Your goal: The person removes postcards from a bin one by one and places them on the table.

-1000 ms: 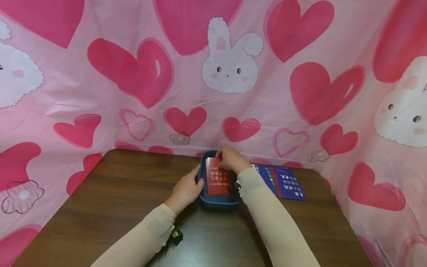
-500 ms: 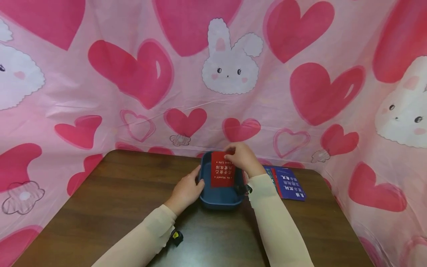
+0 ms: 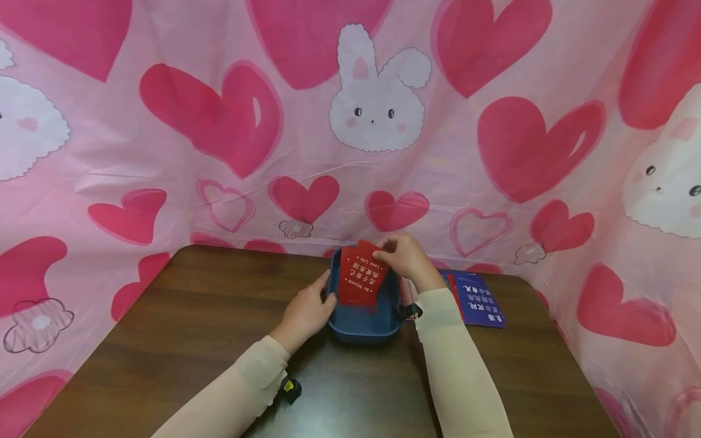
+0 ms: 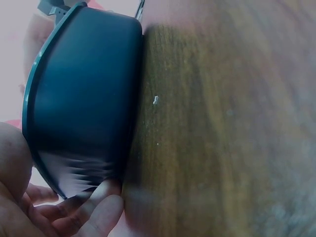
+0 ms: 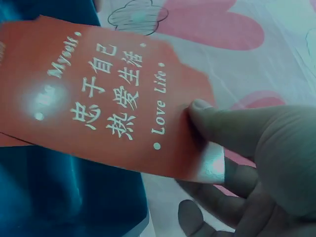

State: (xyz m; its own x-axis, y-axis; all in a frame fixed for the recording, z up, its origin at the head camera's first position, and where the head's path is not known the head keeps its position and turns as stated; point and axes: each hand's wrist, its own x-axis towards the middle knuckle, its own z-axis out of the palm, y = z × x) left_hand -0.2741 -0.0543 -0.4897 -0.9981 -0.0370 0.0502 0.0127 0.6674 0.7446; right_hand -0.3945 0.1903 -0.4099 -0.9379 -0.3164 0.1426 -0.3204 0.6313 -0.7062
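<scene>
My right hand [image 3: 408, 258] pinches a red card [image 3: 372, 267] by its top corner, thumb on the printed face and fingers behind. White lettering with "Love Life" runs across this card, which tilts over the blue plastic bin [image 3: 364, 333]. Another red sheet [image 5: 15, 47] shows behind its lower end in the right wrist view, overlapping it. My left hand [image 3: 306, 310] grips the bin's left side, with the thumb at the rim and fingers against the outer wall [image 4: 89, 89]. The bin stands on the brown table.
Right of the bin lie several printed cards, a blue one [image 3: 477, 301] and a red one [image 3: 456, 298] among them, partly behind my right forearm. A pink cloth [image 3: 263, 152] with hearts and rabbits hangs behind the wooden table [image 3: 230, 292].
My right hand has moved right and drawn red cards up from lying in the bin. They now slant and fan apart, showing more of the bin's floor. My left hand stays in place.
</scene>
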